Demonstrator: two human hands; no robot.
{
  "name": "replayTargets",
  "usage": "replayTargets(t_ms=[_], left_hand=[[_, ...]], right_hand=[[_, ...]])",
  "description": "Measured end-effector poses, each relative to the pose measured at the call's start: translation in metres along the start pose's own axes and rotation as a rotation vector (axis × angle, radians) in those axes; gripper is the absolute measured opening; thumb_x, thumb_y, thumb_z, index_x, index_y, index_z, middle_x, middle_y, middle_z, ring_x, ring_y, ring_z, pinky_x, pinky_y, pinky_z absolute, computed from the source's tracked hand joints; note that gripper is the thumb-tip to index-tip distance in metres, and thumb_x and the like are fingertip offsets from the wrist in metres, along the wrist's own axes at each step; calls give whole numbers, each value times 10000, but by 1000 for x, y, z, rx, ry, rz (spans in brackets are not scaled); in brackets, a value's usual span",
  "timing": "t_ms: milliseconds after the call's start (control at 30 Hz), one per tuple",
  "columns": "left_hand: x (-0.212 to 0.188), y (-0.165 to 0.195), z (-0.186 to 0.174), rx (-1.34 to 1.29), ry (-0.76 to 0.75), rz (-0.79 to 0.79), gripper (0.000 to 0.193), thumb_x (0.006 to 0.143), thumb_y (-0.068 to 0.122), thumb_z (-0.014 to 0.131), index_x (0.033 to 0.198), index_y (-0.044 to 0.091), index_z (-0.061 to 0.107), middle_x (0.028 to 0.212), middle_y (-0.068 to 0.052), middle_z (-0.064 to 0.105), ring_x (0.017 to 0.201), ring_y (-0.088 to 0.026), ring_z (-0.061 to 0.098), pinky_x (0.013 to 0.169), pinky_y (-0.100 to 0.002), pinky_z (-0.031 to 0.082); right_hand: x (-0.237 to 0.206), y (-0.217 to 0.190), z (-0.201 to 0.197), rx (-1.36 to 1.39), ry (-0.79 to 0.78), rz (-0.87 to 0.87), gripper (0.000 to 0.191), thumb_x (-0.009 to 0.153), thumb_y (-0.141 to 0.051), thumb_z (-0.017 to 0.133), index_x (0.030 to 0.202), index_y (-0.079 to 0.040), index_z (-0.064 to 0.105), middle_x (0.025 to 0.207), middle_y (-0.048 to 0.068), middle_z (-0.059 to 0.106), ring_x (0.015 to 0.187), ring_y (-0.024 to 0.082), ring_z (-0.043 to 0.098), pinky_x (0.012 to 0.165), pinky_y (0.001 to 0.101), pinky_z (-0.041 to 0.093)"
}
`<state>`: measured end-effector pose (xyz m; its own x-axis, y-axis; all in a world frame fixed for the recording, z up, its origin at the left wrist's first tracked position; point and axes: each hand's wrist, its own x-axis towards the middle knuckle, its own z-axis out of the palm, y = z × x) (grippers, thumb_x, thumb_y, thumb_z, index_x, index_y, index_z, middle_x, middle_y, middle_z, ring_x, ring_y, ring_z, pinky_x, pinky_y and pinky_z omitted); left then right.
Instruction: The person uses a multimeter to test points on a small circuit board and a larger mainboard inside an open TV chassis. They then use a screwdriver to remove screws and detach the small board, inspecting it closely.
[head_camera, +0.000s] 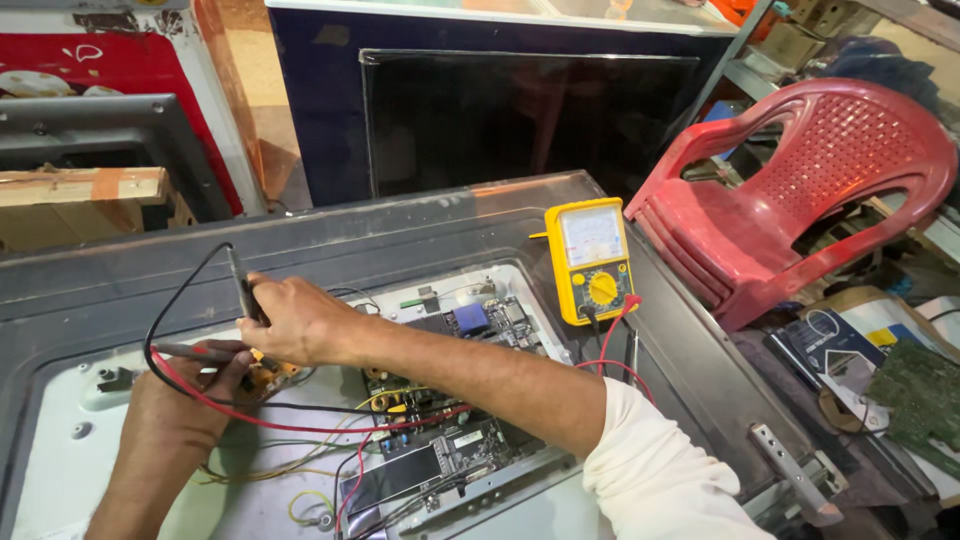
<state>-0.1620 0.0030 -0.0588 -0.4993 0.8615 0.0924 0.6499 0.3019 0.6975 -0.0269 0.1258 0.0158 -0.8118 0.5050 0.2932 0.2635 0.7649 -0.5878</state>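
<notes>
Here you work with two probes and one yellow analogue multimeter (592, 262), which stands just right of the opened back of a flat television (400, 235) lying face down. Two circuit boards show inside: an upper board (480, 322) and a lower board (435, 460), with loose wires between them. One stack of red plastic chairs (800, 190) stands off the bench's right edge, and a dark screen panel (520, 115) leans upright behind its far edge; the bare metal at the near left offers the most open room. Your right hand (295, 320) is clenched around the black probe (243, 285), held near upright. Your left hand (185, 395) pinches the red probe (195, 352), lying nearly flat, above a small orange part (268, 374).
</notes>
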Motion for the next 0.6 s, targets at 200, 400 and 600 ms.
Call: replayTargets(t_ms=[200, 400, 600], left_hand=[[-8, 7, -3, -197, -13, 97, 245, 937, 194, 698, 1072, -3, 753, 751, -151, 767, 612, -197, 704, 554, -352, 505], [-12, 15, -6, -171, -9, 189, 252, 947, 187, 701, 1089, -13, 755, 813, -177, 774, 673, -211, 742, 573, -345, 549], [-12, 22, -7, 19, -49, -33, 263, 965, 233, 709, 1129, 45, 791, 801, -221, 777, 654, -280, 750, 604, -406, 561]], right_hand=[[-21, -5, -12, -77, 92, -58, 377, 923, -283, 594, 1203, -32, 603, 863, 229, 715, 853, 422, 705, 728, 504, 562], [-79, 6, -74, -638, 282, -247, 246, 941, -170, 704, 1148, -70, 618, 822, 88, 650, 767, 255, 661, 598, 419, 530], [-182, 39, -164, -719, 564, -41, 211, 836, -44, 655, 1044, -48, 621, 903, 135, 662, 891, 362, 646, 760, 483, 512]])
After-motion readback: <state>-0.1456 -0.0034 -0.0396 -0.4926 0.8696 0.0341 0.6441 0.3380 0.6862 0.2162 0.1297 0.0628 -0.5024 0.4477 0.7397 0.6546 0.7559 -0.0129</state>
